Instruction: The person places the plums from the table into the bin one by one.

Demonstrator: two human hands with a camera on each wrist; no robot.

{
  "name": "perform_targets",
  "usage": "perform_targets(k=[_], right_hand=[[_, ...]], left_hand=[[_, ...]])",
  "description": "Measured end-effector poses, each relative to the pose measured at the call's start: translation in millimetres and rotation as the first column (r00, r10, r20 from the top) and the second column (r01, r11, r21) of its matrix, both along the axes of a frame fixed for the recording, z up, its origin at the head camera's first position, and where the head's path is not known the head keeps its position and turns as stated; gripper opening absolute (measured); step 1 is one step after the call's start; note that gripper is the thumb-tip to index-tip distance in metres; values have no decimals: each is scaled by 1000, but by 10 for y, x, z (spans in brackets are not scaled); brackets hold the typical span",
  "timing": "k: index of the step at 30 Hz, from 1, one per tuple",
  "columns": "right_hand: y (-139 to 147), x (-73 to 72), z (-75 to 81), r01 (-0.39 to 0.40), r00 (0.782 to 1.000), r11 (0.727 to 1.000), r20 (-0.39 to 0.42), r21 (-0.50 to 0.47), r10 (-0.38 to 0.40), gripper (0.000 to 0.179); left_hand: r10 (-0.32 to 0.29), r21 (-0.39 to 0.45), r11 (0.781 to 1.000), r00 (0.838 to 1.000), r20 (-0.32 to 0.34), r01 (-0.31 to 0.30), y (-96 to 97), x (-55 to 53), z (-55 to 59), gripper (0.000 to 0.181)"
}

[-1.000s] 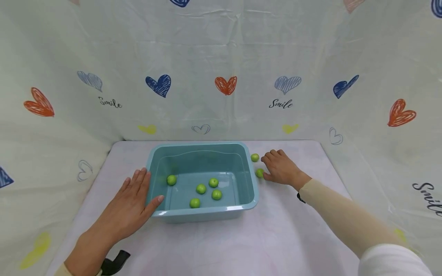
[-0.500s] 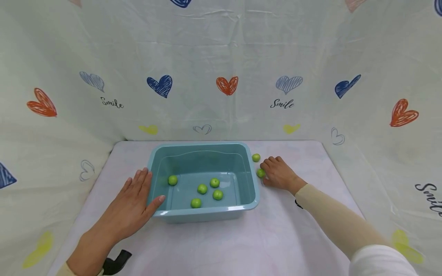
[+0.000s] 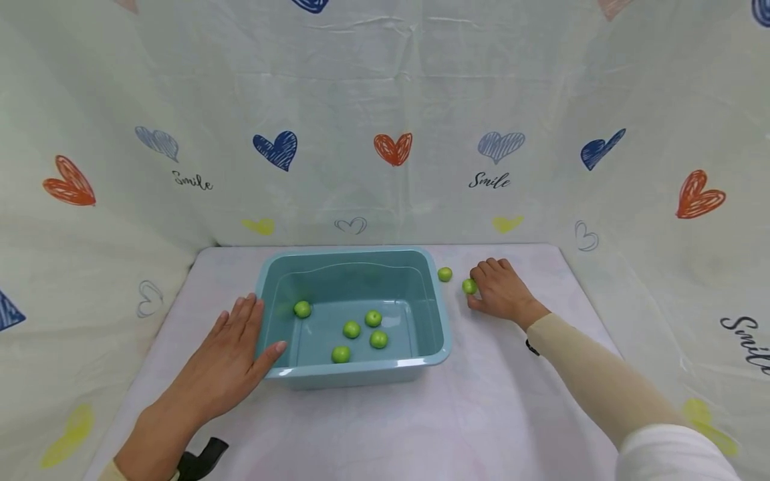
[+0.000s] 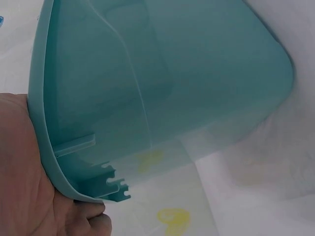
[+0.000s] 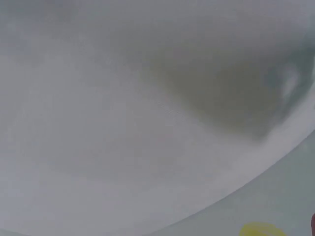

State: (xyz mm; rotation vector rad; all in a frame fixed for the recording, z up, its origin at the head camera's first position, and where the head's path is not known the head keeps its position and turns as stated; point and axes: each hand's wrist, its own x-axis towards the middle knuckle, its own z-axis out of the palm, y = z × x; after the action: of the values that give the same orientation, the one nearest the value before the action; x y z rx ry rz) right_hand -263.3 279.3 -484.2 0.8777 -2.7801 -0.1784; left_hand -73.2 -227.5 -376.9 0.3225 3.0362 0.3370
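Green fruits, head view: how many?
7: five green fruits inside the blue tub, one fruit on the table right of it, one fruit in the right hand, which could hide more.

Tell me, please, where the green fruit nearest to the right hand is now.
In the head view, this green fruit is right of the blue basin, held by the right hand; another green fruit lies to its left, nearer the basin.
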Motion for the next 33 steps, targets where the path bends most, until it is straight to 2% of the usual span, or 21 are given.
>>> perform_targets(k=[7, 22, 28, 33], right_hand=[[107, -5, 23, -23, 999, 1000, -46, -11, 22, 39], [119, -14, 89, -40, 994, 999, -99, -28, 37, 38], [81, -43, 202, -17, 996, 998, -86, -67, 11, 38], [-28, -93, 390, -15, 996, 994, -89, -106, 6, 37]], left_hand=[[0, -2, 1000, 1000, 2, 0, -8, 4, -2, 94], [-1, -11, 1000, 1000, -5, 1, -1, 1, -7, 93], [-14, -10, 1000, 1000, -8, 14, -7, -1, -1, 92], [-22, -22, 1000, 1000, -15, 22, -20, -1, 7, 93]])
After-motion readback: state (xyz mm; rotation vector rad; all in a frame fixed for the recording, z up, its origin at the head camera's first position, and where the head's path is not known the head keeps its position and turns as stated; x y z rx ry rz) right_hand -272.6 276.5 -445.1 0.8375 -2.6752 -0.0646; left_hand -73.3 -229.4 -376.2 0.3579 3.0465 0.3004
